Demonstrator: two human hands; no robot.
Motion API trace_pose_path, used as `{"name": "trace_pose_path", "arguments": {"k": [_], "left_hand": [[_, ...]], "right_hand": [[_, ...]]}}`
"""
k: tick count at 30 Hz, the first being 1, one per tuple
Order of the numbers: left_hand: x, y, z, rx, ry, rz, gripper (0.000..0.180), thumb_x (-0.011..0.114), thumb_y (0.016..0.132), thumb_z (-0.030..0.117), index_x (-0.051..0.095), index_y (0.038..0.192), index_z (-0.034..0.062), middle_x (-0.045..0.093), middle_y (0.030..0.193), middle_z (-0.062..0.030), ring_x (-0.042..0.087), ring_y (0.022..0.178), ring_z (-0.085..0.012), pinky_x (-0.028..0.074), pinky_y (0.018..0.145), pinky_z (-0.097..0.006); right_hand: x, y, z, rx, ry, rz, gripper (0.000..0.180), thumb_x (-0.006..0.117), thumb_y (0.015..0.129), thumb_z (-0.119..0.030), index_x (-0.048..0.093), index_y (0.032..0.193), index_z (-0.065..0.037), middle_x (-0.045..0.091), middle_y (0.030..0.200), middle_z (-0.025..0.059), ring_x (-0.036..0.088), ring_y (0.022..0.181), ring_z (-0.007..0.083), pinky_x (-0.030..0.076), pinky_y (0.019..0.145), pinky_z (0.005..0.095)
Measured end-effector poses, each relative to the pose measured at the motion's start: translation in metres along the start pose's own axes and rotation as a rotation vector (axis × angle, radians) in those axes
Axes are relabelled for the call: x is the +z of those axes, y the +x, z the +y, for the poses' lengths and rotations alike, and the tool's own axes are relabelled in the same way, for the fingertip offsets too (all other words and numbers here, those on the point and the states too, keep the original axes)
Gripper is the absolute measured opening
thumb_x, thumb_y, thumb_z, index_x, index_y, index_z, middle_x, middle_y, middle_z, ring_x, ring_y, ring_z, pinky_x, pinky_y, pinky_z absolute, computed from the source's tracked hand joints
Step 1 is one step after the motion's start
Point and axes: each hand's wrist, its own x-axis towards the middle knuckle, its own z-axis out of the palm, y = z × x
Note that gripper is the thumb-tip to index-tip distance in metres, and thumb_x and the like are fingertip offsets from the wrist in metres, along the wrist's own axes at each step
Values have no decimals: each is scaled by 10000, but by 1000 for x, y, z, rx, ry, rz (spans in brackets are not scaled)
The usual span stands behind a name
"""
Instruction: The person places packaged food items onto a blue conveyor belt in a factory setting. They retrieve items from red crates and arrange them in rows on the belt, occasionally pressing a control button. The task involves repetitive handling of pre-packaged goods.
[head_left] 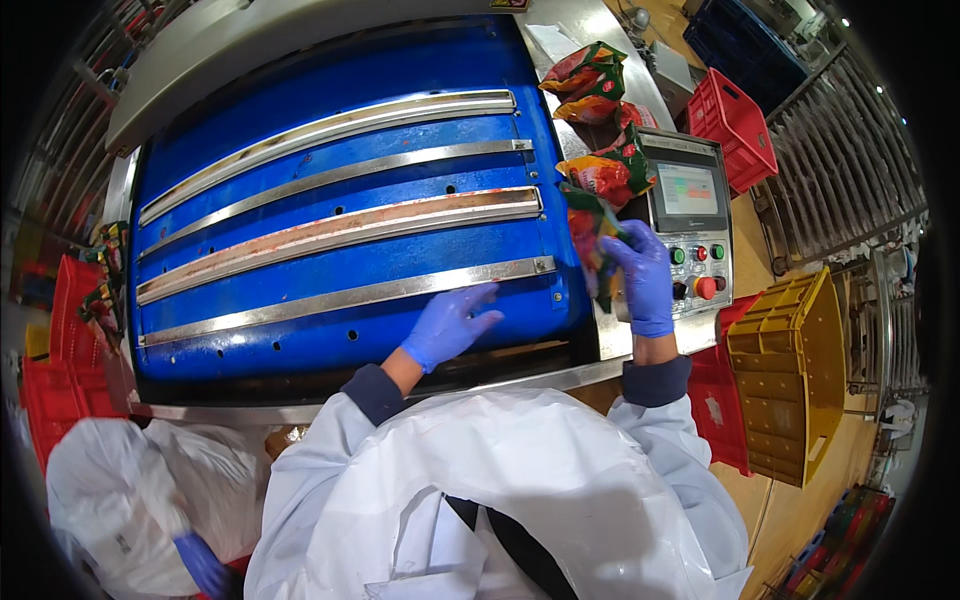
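Note:
My right hand (pixel 643 275), in a purple glove, is closed on the edge of a colourful food pouch (pixel 588 240) at the right side of the blue machine bed (pixel 400 245). The pouch hangs tilted and is partly blurred. My left hand (pixel 452 324), gloved the same way, hovers over the front right of the bed near a metal strip (pixel 350 300). Its fingers are apart and hold nothing. Just beyond the held pouch, another filled pouch (pixel 610 172) lies on the steel ledge. More pouches (pixel 585 85) sit farther back along it.
A control panel (pixel 690 190) with a screen and buttons stands right of my right hand. Metal bars (pixel 340 240) cross the bed. Red (pixel 730 130) and yellow crates (pixel 790 380) stand at the right. At the lower left is a co-worker in white (pixel 150 500), close to my left side.

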Motion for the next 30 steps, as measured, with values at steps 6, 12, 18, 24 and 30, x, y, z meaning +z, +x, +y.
{"name": "trace_pose_path", "arguments": {"k": [6,12,18,24,30], "left_hand": [[43,18,-22,-116,-867,115,572,726,752,284,479,1199,26,604,1017,-77,570,927,-161,461,836,-282],[-4,9,-52,-317,-1057,236,381,653,763,67,526,1119,21,582,1090,-81,585,945,-174,489,807,-298],[-42,36,-65,-164,-540,173,511,747,697,100,525,1151,27,608,1076,-83,581,951,-172,464,833,-300],[-36,42,-72,-210,-406,373,342,721,732,124,619,1039,14,654,959,-104,612,842,-162,469,759,-269],[-45,32,-56,-36,-94,598,231,632,795,122,617,996,8,638,913,-174,638,786,-252,494,700,-316]], "right_hand": [[108,-32,28,-19,34,-238,114,637,782,-36,580,880,-22,593,824,29,569,760,99,470,710,241],[115,1,37,-250,-387,-213,362,707,733,-85,572,1060,-9,595,936,34,557,844,96,460,765,245],[95,45,61,214,-103,-568,589,726,661,-24,511,1209,-32,598,1010,46,562,896,131,456,816,275],[90,47,99,154,-37,-497,536,645,722,35,490,1225,-67,535,1122,28,525,966,140,459,828,271],[86,52,54,-424,-430,-617,326,647,723,-8,584,1034,-84,556,1059,70,557,963,243,463,832,317]]}}
